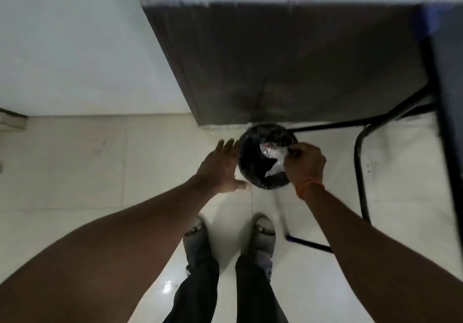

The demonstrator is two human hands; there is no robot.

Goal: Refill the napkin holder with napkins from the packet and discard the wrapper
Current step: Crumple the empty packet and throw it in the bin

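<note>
A round black bin (253, 172) lined with a dark bag stands on the floor in front of my feet. Over its opening my right hand (304, 162) pinches a crumpled clear plastic wrapper (274, 158) with a bit of red print. My left hand (220, 167) hovers just left of the bin's rim, palm flat, fingers spread, holding nothing. No napkin holder or napkins are in view.
A dark cabinet side (288, 67) rises right behind the bin. A black metal chair or table frame (360, 172) stands to the right, with a blue-tipped leg (293, 238) near my right foot. Pale tiled floor (87, 167) stretches to the left.
</note>
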